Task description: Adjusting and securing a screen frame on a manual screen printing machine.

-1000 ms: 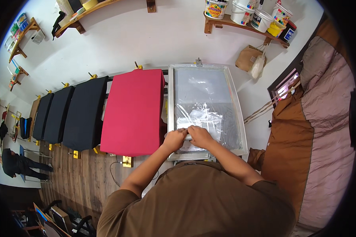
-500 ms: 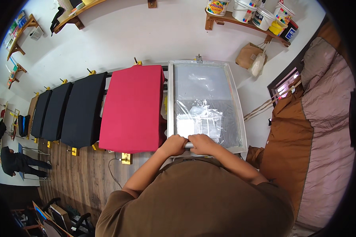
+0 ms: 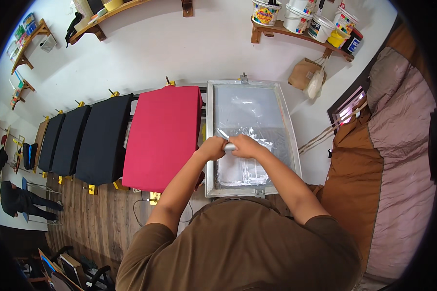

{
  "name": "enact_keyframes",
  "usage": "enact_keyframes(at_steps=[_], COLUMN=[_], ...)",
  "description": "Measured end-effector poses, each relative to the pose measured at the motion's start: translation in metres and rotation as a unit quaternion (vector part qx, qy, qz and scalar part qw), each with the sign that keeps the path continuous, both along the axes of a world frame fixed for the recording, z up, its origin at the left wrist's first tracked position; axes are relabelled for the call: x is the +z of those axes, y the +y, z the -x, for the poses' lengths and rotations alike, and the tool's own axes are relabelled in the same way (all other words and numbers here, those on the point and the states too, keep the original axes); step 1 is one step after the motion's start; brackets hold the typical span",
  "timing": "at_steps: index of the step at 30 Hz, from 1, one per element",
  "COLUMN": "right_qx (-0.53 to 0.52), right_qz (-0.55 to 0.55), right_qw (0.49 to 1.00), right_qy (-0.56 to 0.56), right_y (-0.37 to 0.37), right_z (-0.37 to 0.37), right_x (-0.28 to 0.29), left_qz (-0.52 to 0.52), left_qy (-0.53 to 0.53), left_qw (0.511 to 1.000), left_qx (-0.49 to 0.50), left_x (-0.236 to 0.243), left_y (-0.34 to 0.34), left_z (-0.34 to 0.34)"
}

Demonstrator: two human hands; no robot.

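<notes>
Over the near half of a screen printing frame point(image 3: 210, 116), my left hand point(image 3: 211, 147) and my right hand point(image 3: 246, 146) are closed side by side around the grey handle of a squeegee point(image 3: 230, 146). The rest of the tool is hidden by my hands. Under and around them the mesh carries white ink smears point(image 3: 250, 169), and shiny clear film or tape lies along its sides. A metal clamp point(image 3: 243, 77) stands at the frame's far edge. Left of the frame, a red garment point(image 3: 164, 136) is stretched flat over a board.
Several boards with black fabric point(image 3: 103, 138) continue the row leftward. Paint buckets point(image 3: 296, 19) stand on a wall shelf point(image 3: 281, 24) at the upper right. A brown and mauve curtain point(image 3: 398, 160) hangs at right. Far left, another person point(image 3: 22, 200) stands; a cable point(image 3: 136, 211) lies on the floor.
Both hands have moved away from my body with the squeegee, from the frame's near edge to above the mesh. My arms are more stretched out, and the view has shifted slightly.
</notes>
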State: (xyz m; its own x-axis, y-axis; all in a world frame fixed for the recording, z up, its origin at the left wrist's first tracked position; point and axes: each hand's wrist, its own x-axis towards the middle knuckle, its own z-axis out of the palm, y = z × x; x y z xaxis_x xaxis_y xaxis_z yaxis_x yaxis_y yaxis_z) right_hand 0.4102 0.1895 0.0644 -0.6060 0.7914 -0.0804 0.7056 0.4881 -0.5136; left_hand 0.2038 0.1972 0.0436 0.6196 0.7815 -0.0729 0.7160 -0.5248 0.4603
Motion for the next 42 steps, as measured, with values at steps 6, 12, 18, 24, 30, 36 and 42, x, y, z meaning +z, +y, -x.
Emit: enact_keyframes(at_steps=[6, 12, 18, 24, 30, 36, 42], right_qx=[-0.011, -0.024, -0.022, -0.022, -0.011, -0.006, 0.000], right_qz=[-0.004, -0.023, -0.038, -0.008, 0.012, 0.023, 0.010], right_qw=[1.000, 0.999, 0.999, 0.999, 0.999, 1.000, 1.000], right_qy=[-0.022, -0.023, -0.018, -0.026, -0.030, -0.018, -0.001], right_y=[-0.006, -0.017, -0.044, -0.083, -0.115, -0.135, -0.128], right_z=[0.002, 0.002, 0.003, 0.003, 0.002, 0.001, 0.000], right_x=[-0.012, -0.016, -0.017, -0.018, -0.013, -0.014, -0.010], left_qz=[-0.019, -0.046, -0.059, -0.048, -0.021, 0.003, 0.009], left_qy=[-0.007, 0.016, 0.003, -0.023, -0.019, -0.035, -0.020], left_qw=[1.000, 0.999, 0.998, 0.998, 0.999, 0.999, 1.000], left_qx=[0.015, 0.007, -0.021, -0.024, -0.023, -0.009, -0.014], left_x=[-0.017, -0.012, -0.014, -0.008, -0.005, -0.001, 0.003], left_y=[-0.007, -0.020, -0.046, -0.087, -0.120, -0.142, -0.134], left_z=[0.000, -0.006, -0.003, -0.003, -0.004, -0.004, -0.003])
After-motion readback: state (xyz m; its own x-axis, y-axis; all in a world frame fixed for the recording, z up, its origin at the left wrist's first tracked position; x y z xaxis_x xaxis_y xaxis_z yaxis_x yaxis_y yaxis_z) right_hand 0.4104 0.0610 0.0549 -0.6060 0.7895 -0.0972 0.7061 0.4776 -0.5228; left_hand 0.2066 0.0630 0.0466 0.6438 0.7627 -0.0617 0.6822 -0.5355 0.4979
